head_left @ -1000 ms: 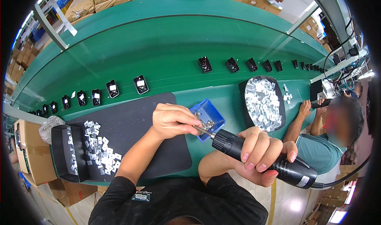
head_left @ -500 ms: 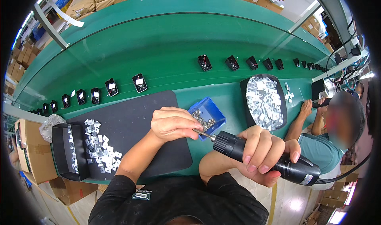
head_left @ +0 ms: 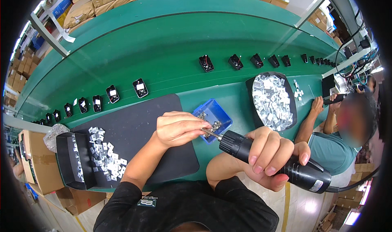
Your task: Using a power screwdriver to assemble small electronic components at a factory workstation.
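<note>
Black housings [head_left: 140, 87]: nudged slightly toward 9 o'clock along the green belt [head_left: 171, 72] since the earlier frame. Electric screwdriver [head_left: 234, 146]: wrapped in our right hand [head_left: 269, 158], fingers curled; our left hand [head_left: 179, 128] pinches its bit [head_left: 214, 134] near the end, likely steadying it (any part between fingertips, we cannot tell). Blue tray [head_left: 216, 108]: just beyond, 12 o'clock, presumably for short reach. Dark mat [head_left: 151, 117]: edge beside it; counter [head_left: 240, 103] opens toward 2 o'clock.
</note>
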Tool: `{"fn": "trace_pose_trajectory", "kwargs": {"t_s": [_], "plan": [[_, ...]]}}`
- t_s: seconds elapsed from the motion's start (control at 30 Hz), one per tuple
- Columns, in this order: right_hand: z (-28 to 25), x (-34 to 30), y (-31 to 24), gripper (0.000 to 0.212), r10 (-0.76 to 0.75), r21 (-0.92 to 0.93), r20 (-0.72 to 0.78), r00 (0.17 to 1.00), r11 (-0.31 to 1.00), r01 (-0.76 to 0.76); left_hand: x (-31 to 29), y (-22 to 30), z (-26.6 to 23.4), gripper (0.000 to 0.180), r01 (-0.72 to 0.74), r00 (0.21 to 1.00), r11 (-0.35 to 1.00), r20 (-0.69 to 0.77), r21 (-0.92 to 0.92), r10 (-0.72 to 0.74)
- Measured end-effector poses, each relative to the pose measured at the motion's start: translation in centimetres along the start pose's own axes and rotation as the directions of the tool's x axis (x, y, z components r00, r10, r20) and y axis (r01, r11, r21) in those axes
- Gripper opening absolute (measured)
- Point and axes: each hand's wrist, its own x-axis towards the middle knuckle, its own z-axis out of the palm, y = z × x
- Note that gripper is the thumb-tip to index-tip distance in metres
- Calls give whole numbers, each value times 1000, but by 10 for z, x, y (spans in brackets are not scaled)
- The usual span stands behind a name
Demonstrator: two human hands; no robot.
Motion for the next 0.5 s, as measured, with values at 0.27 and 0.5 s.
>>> {"fn": "trace_pose_trajectory", "kwargs": {"t_s": [0.27,0.5], "plan": [[-10,4,-6,39,13,10,-19,1000,1000,-12,17,1,-10,48,-14,979,984,201,178,-23],[-20,11,-16,40,58,-42,40,998,998,-57,14,-115,-8,56,486,813,607,-71,628,-578]]}}
